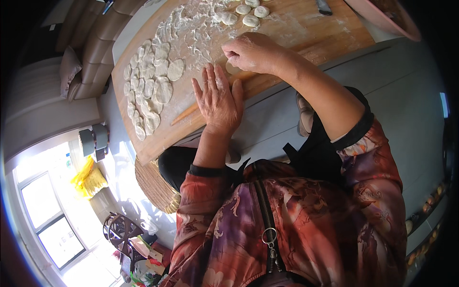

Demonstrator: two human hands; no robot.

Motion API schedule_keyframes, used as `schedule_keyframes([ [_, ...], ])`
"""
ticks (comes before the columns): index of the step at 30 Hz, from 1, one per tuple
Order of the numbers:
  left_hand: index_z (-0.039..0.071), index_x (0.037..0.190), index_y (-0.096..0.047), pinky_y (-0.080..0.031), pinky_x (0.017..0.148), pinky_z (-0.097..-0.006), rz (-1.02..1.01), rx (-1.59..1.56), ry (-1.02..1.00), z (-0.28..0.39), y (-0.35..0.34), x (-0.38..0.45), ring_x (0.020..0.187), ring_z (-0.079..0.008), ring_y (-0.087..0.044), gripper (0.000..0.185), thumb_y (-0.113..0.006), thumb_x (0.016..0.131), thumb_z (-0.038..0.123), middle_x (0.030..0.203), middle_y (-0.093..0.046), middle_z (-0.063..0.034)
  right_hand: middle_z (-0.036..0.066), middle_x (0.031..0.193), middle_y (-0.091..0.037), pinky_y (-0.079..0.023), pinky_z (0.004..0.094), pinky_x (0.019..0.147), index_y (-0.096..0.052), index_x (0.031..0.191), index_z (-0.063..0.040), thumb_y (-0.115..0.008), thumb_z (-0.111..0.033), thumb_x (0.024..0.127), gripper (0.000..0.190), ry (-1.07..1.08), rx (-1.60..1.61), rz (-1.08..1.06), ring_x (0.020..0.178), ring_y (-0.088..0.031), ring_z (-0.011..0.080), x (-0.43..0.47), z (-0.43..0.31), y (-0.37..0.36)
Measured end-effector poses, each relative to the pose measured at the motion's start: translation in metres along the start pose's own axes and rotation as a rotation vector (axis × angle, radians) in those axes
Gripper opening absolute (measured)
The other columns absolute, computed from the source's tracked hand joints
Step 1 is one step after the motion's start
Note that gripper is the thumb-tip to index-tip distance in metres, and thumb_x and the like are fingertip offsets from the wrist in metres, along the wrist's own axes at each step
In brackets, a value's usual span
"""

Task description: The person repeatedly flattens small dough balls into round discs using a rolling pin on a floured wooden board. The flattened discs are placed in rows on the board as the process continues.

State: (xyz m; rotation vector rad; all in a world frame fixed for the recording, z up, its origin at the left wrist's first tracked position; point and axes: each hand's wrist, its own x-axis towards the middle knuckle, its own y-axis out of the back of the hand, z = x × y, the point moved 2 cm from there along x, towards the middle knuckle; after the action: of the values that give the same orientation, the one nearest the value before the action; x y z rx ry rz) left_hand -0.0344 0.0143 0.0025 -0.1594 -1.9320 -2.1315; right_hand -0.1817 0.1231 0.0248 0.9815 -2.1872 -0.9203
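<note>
My left hand (218,100) lies palm down with its fingers spread, across a tapered wooden rolling pin (184,114). Part of the pin is hidden under the palm. To the right, my right hand (247,52) is curled over a pale dough round (232,68), which shows just below it; the fingertips are hidden. Left of my left hand, many flattened dough rounds (148,71) overlap on a floured wooden board (211,43). Beyond my right hand sit several thicker dough pieces (251,20). Both hands carry flour.
A dark blade-like tool (323,7) lies at the board's far right, near a pink basin (385,18). A woven stool (154,183) stands by the board's near left corner. A brown leather sofa (104,46) is beyond the left edge.
</note>
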Motion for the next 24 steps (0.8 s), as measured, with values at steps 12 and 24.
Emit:
schedule_keyframes([
  [12,-0.006,0.146,-0.038,-0.011,0.119,-0.0591,-0.002,-0.022,-0.069,0.007,0.006,-0.012,0.144,-0.0442,-0.032,0.062,-0.048,0.1,0.034,0.151,-0.039,-0.0289,0.017,0.076,-0.064,-0.046,0.0452,0.068,-0.059,0.082,-0.005,-0.062,-0.019,0.088,0.015,0.031,0.023,-0.023,0.078,-0.064,0.0368,-0.002,0.004,0.0],
  [24,-0.003,0.151,-0.033,-0.007,0.119,-0.0604,-0.081,-0.031,0.006,-0.006,-0.002,0.025,0.149,-0.041,-0.024,0.066,-0.038,0.103,0.042,0.154,-0.037,-0.0259,0.017,0.081,-0.064,-0.046,0.0483,0.069,-0.058,0.085,-0.005,-0.057,-0.016,0.089,0.012,0.107,-0.014,0.013,0.078,-0.063,0.038,0.01,0.011,-0.002],
])
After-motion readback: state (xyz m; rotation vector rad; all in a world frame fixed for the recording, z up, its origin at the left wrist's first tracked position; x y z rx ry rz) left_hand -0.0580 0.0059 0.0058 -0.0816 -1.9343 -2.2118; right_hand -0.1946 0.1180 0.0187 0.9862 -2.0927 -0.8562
